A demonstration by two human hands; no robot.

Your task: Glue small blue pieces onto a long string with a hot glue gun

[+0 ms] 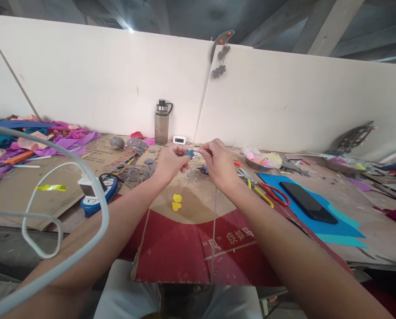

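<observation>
My left hand (170,164) pinches a small blue flower-like piece (189,153) between thumb and fingers, above the cardboard. Close beside it, my right hand (217,161) has its fingertips pressed together. Something thin and pale shows at those fingertips, too small to name. Two yellow cut-out shapes (176,202), the lower one heart-like, lie on the cardboard (198,212) nearer to me. Under my hands are small scraps, and a dark tangled bit (203,169) lies beside my right hand. A grey cord (134,173) spreads left of my left hand.
Yellow-handled pliers (260,193), red-handled scissors (276,193) and a black phone (307,202) on blue sheets lie to the right. A bottle (161,124) and small clock (179,140) stand by the white partition. At left are a power strip (100,195), white cable (105,199) and colored scraps (65,144).
</observation>
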